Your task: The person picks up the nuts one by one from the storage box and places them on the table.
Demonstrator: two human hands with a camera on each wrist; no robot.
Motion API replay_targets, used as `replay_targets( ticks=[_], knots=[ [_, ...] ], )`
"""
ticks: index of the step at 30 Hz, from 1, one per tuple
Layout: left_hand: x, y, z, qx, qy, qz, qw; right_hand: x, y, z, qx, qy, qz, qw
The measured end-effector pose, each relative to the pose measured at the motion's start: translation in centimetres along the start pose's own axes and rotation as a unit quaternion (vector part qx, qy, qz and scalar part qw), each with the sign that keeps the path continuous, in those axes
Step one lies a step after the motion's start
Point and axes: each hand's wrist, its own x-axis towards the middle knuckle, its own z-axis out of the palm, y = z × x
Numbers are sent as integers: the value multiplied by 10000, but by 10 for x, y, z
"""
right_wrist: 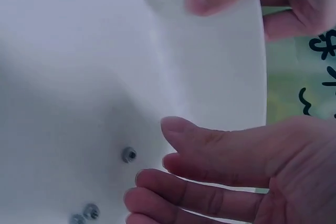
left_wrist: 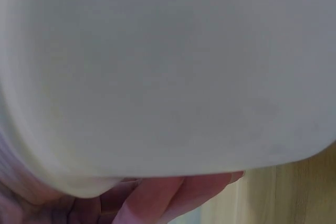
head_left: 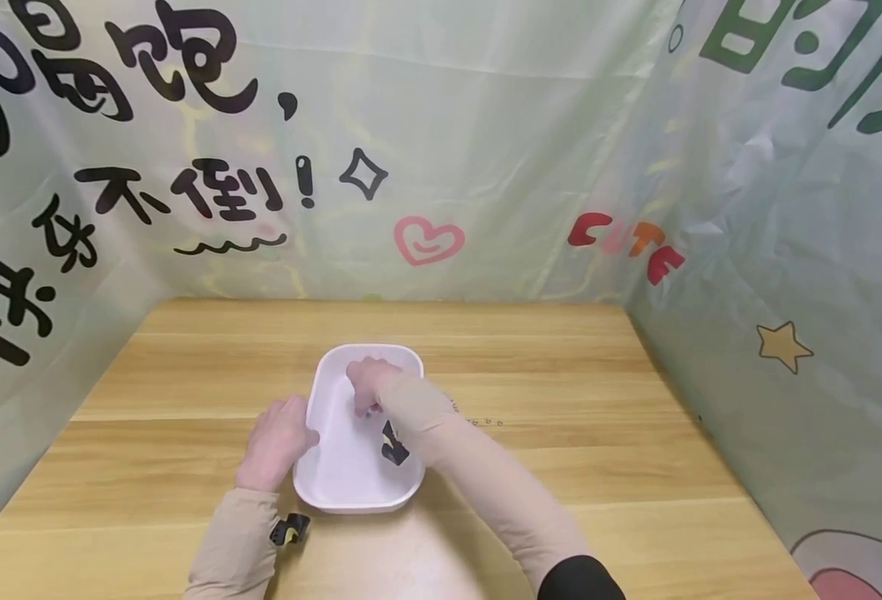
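Note:
A white plastic tray [head_left: 347, 467] is in the middle of the head view. My left hand [head_left: 278, 442] grips its left side, with the thumb over the rim and the fingers outside, as the right wrist view also shows. Over the inside of the tray is my right hand [head_left: 372, 385], its fingers loosely bent. Between that thumb and fingers nothing shows in the right wrist view. Near the fingertips a small metal socket-head screw [right_wrist: 128, 155] lies on the tray floor. Two more small metal pieces, one a screw [right_wrist: 91, 212], are close together at the lower edge.
Several tiny metal pieces [head_left: 488, 422] lie on the wooden table [head_left: 561, 483] right of the tray, partly behind my right forearm. A printed cloth [head_left: 501, 167] hangs along the back and both sides. Each wrist carries a small black camera [head_left: 289, 529].

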Motion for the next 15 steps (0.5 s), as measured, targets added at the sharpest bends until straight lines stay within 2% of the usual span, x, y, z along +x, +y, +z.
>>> replay_targets(
  ticks=[2,3,6,15],
  knots=[
    [0,0,0,-1,19,19,10000,5,0,3,-105,-52,70,9999],
    [0,0,0,-14,18,21,10000,10,-1,3,-689,-58,-18,9976],
    [0,0,0,-41,-1,22,10000,18,-1,7,-930,-124,97,9955],
    [0,0,-2,-8,3,-15,10000,24,-1,13,-1134,-57,103,9935]
  ],
)
